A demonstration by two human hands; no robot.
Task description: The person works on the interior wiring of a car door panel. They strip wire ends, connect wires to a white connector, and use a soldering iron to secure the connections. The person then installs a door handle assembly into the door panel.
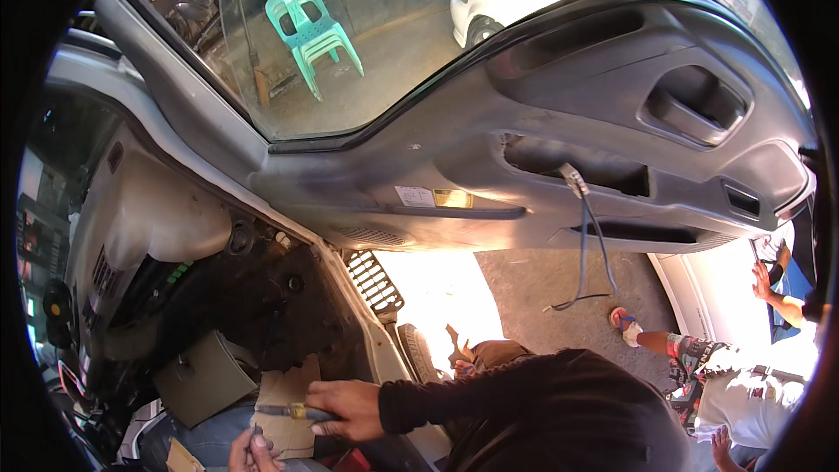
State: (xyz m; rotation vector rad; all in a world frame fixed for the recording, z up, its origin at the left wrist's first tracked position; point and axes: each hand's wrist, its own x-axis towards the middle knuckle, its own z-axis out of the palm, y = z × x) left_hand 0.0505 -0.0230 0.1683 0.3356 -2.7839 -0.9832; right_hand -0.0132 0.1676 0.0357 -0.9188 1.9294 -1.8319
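Tool: a slim tool (295,412), grey toward its tip with a yellow band, juts from the right hand toward 9 o'clock, lying over the cardboard.
Right hand: the right hand (354,409) is closed around the tool's yellow end, palm side hidden, its dark sleeve (489,401) running off toward 3 o'clock.
Left hand: the left hand (253,454) sits at 8 o'clock from the right, just below the tool's tip, fingers bunched; whether they pinch something I cannot tell.
Cardboard: a torn brown cardboard (289,439) lies beneath the tool, on the near side of the footwell.
Grey panel: at 9 to 10 o'clock from the right hand, a tilted panel (203,378), its edge near the cardboard.
Footwell: the dark footwell (262,301) opens at 11 o'clock.
Sill: the door sill (382,357) runs past at 1 o'clock, near the right wrist, bounding the footwell.
Door: the door (437,157) stands swung out from 12 to 2 o'clock, well apart from both hands.
Cable: a grey cable (584,249) hangs from the door's recess at 2 o'clock.
Ground: between sill and door, the ground (533,297) shows at 2 o'clock.
Bystander: a person (743,402) is at 3 o'clock, beyond the sleeve.
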